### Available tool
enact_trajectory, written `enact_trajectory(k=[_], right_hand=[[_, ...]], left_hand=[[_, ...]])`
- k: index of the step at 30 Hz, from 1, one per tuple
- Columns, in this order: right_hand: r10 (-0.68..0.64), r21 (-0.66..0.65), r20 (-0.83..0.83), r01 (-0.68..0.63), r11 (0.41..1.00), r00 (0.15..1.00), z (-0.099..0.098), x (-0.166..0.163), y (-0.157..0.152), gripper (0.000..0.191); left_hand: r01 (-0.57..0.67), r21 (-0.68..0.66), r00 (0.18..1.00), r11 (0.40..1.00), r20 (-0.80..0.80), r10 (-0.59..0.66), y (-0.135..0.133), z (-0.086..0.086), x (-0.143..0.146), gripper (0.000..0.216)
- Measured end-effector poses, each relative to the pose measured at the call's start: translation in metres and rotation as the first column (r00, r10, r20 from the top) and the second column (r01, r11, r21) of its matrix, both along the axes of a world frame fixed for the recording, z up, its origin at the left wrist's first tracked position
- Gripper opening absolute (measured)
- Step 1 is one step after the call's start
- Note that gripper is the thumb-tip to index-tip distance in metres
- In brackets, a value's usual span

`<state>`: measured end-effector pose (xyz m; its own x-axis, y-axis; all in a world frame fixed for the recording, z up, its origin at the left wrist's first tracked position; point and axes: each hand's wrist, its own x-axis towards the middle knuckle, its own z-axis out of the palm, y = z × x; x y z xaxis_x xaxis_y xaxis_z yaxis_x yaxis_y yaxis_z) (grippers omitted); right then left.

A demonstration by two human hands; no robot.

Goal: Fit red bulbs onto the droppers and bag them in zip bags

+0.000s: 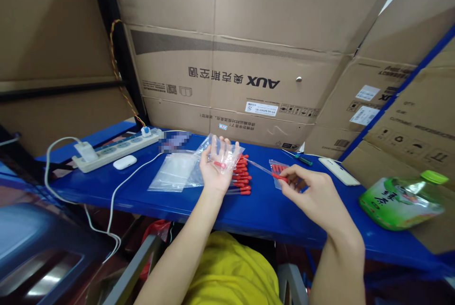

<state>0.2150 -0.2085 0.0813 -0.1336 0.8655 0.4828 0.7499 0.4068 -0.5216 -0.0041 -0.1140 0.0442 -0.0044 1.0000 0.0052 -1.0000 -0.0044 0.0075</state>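
Note:
My left hand (217,172) is turned palm up and holds a clear plastic bag (232,152) across its fingers. A red dropper bulb (220,165) shows over the palm. Between thumb and fingers, my right hand (305,184) pinches the red bulb of a dropper (261,167), whose clear tube points left toward the bag. Beside my left hand lies a row of several red-bulbed droppers (242,174). A small bag of red-bulbed pieces (276,168) rests by my right fingertips. More flat clear bags (172,172) lie to the left.
On the blue table (263,212) are a power strip (117,149), a white case (125,162) and cables at left. A screwdriver (300,157), a white phone-like slab (339,171) and a green bottle (398,203) stand or lie at right. Cardboard (241,49) walls the back.

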Motion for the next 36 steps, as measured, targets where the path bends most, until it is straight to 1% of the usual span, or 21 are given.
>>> enact_trajectory(k=[3,6,11,13,15,18,21,24,27,32,36], right_hand=[[-0.007,0.021,0.014,0.007,1.000,1.000,-0.003,-0.011,0.002,0.012],[-0.022,0.057,0.050,0.019,0.998,0.999,-0.005,-0.024,0.006,0.011],[-0.036,0.193,0.092,0.017,0.981,0.995,-0.011,-0.048,0.012,0.010],[-0.061,0.247,0.067,0.043,0.968,0.996,-0.017,-0.058,0.018,0.009],[-0.073,0.264,0.029,0.062,0.962,0.997,-0.026,-0.067,0.026,0.007],[-0.085,0.290,0.027,0.073,0.954,0.996,-0.040,-0.079,0.037,0.005],[-0.061,0.309,0.026,0.050,0.950,0.998,-0.049,-0.088,0.044,0.008],[-0.005,0.316,0.032,-0.006,0.949,0.999,-0.052,-0.093,0.044,0.014],[0.051,0.309,0.051,-0.065,0.949,0.997,-0.053,-0.096,0.043,0.017],[0.100,0.302,0.062,-0.114,0.947,0.993,-0.052,-0.094,0.044,0.019],[0.188,0.357,0.009,-0.178,0.917,0.982,-0.048,-0.087,0.045,0.022]], left_hand=[[0.050,0.007,0.999,0.999,0.007,-0.050,-0.001,-0.004,0.005,0.025],[0.088,-0.015,0.996,0.996,0.002,-0.088,-0.001,-0.007,0.009,0.023],[0.155,-0.052,0.988,0.987,-0.014,-0.156,-0.003,-0.008,0.014,0.015],[0.181,-0.064,0.983,0.981,-0.032,-0.183,-0.003,-0.009,0.016,0.015],[0.196,-0.063,0.979,0.979,-0.045,-0.199,-0.002,-0.011,0.018,0.016],[0.208,-0.064,0.976,0.976,-0.053,-0.211,-0.001,-0.013,0.019,0.018],[0.208,-0.068,0.975,0.976,-0.061,-0.213,-0.001,-0.014,0.018,0.019],[0.209,-0.052,0.975,0.976,-0.070,-0.213,0.000,-0.014,0.017,0.019],[0.206,-0.048,0.976,0.977,-0.067,-0.209,0.002,-0.016,0.016,0.019],[0.210,-0.056,0.976,0.976,-0.041,-0.213,0.002,-0.016,0.014,0.020],[0.187,-0.046,0.982,0.981,-0.021,-0.188,0.001,-0.010,0.010,0.024]])
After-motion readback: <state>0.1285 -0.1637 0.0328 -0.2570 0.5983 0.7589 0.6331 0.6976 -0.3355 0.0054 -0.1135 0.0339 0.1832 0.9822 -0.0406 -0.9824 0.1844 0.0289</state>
